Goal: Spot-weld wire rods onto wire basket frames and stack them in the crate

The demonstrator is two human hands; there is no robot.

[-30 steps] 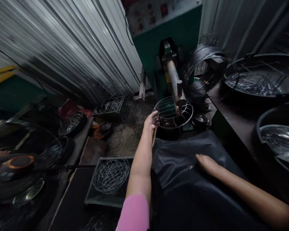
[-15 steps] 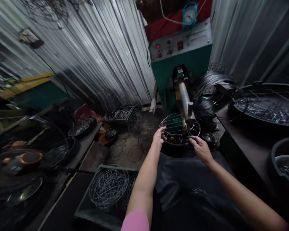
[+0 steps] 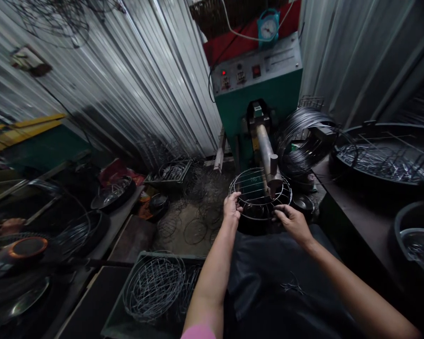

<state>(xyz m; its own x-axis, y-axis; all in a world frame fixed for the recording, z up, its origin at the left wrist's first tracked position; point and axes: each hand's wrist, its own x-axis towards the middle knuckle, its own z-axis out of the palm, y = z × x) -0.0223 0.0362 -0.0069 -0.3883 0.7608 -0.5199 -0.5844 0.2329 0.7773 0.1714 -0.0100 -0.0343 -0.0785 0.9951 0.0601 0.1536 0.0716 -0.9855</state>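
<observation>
Rnd wire rack [image 3: 250, 193] is out in front of the person, approx. level, its R part at the tip of the machine's metal arm [image 3: 265, 146]; can't tell if tip touches wire. L hand [image 3: 232, 207] has rack's L edge pinched btwn thumb & fingers. R hand [image 3: 292, 222] is at the near R edge, fingertips drawn narrow; can't tell if they grip rim or a sm. bit of wire.

Below: dk. apron [image 3: 257, 278] over lap, few loose wire bits [image 3: 292, 285] on it. Green machine [image 3: 257, 96] behind, red light lit on panel, teal dial [image 3: 268, 29] above. Wire coil [image 3: 304, 141] just R of arm. R bench [image 3: 356, 202] is dk., flat, w/ lg. blk. basin [image 3: 385, 182] of wire pcs. & a tub [image 3: 397, 235] nearer.

L of person: tray [image 3: 116, 314] w/ tangled wire rounds [image 3: 155, 285]. Floor [image 3: 183, 240] grimy, rings & scrap strewn abt. Corrugated metal wall [image 3: 144, 80] at back; rm. dim, far L blurry.
</observation>
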